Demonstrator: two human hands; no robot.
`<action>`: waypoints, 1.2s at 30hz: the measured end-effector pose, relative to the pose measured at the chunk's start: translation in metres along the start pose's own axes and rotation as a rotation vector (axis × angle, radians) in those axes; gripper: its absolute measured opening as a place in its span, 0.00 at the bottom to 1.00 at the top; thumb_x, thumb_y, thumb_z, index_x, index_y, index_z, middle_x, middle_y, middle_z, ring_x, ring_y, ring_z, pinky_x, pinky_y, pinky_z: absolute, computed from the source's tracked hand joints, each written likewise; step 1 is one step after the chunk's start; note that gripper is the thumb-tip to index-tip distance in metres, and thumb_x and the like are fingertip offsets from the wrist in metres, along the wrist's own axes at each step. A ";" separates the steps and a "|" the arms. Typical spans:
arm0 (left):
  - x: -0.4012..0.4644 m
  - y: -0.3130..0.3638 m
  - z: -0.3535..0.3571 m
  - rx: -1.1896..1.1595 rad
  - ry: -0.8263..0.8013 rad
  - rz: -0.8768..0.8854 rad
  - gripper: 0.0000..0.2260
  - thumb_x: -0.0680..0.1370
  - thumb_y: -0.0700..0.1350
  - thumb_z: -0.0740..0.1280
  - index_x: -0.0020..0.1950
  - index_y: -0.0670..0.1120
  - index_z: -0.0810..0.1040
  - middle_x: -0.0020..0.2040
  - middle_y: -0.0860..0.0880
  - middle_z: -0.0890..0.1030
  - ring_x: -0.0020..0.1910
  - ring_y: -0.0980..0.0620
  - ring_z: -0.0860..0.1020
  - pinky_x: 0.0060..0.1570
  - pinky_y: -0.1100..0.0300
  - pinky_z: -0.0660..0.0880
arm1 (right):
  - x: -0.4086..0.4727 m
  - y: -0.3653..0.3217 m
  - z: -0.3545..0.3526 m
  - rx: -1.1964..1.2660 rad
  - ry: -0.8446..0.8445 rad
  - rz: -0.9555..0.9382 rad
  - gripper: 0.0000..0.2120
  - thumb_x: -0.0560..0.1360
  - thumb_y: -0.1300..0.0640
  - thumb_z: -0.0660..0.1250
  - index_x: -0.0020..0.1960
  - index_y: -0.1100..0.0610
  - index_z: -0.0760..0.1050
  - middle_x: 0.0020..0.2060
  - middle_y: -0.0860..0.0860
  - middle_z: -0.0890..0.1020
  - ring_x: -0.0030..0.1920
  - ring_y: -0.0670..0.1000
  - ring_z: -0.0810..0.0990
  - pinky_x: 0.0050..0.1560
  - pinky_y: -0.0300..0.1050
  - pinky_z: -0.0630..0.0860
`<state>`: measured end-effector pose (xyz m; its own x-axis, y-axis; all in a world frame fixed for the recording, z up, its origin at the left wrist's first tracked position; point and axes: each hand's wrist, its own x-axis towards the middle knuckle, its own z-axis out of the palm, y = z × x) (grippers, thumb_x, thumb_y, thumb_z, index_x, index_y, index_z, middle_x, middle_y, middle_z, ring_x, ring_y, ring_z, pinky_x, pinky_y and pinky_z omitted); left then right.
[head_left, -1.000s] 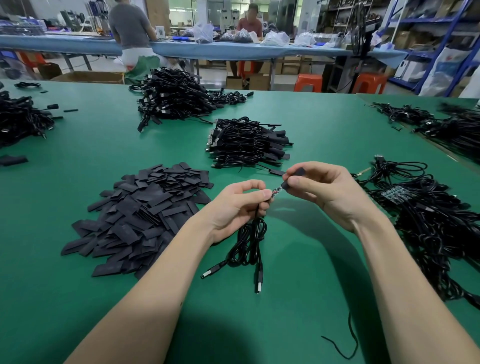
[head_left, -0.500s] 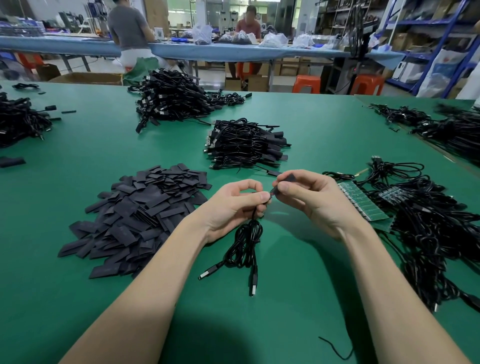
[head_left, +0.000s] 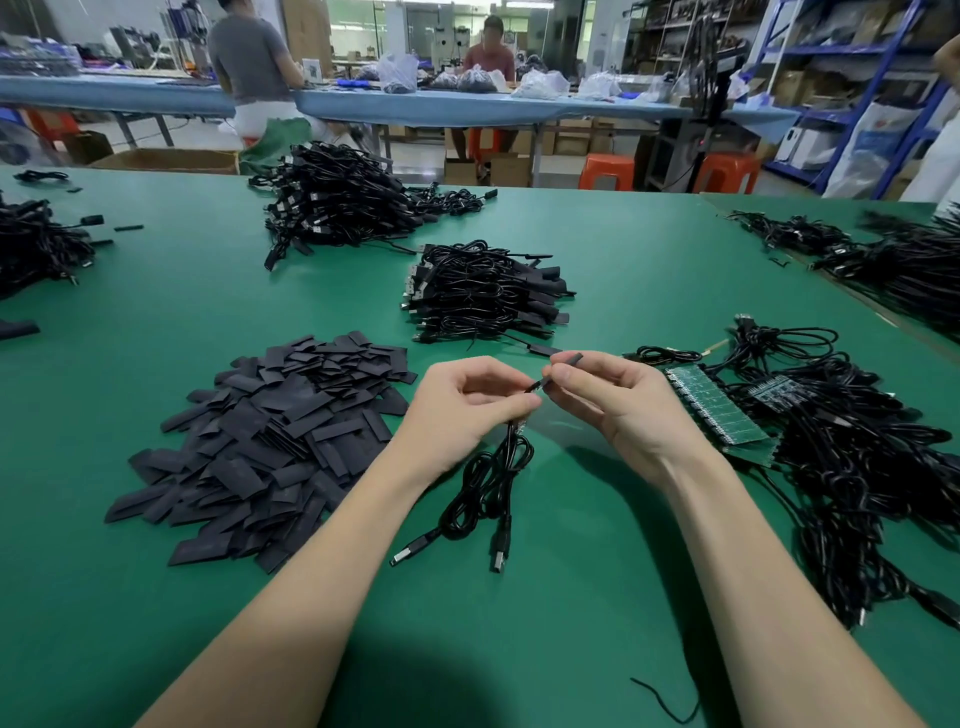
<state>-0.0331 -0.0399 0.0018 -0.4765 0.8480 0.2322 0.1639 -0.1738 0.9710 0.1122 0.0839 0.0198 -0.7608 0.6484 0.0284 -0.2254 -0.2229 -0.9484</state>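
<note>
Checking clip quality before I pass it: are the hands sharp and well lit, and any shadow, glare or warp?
Head view: left hand on the cable and right hand on the tube are sharp, evenly lit; same view, soft arm shadows and a dark patch lie on the table near the bottom edge; a pale sheen shows farther across it; the shelving leans, wide-angle warp.

Looks like an assembly workshop: green worktable (head_left: 156, 312) heaped with black cables (head_left: 483, 291), 2 workers (head_left: 249, 52) at a blue bench (head_left: 467, 106), storage racks (head_left: 831, 49) behind.
</note>
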 end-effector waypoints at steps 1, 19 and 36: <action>0.000 -0.001 0.000 0.007 0.008 0.011 0.07 0.70 0.39 0.79 0.45 0.47 0.86 0.43 0.48 0.87 0.42 0.51 0.86 0.46 0.66 0.79 | 0.000 0.000 0.000 0.008 0.003 0.007 0.09 0.63 0.59 0.78 0.43 0.59 0.86 0.44 0.56 0.86 0.47 0.51 0.85 0.51 0.39 0.81; -0.004 -0.005 0.006 0.209 0.079 0.137 0.04 0.72 0.42 0.78 0.43 0.51 0.88 0.38 0.53 0.86 0.39 0.52 0.85 0.44 0.60 0.81 | 0.002 0.007 -0.003 0.132 0.089 0.091 0.05 0.66 0.62 0.76 0.41 0.62 0.86 0.43 0.56 0.86 0.46 0.50 0.86 0.47 0.36 0.81; -0.003 -0.003 0.002 -0.027 0.039 0.099 0.09 0.68 0.37 0.80 0.40 0.49 0.85 0.39 0.45 0.86 0.39 0.48 0.86 0.42 0.65 0.80 | -0.003 0.007 0.003 0.146 0.008 0.158 0.14 0.68 0.64 0.74 0.52 0.68 0.82 0.45 0.59 0.86 0.45 0.52 0.87 0.47 0.37 0.82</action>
<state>-0.0308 -0.0405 -0.0023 -0.4926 0.8058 0.3289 0.1892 -0.2697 0.9442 0.1117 0.0781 0.0141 -0.7889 0.6026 -0.1203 -0.1895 -0.4248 -0.8852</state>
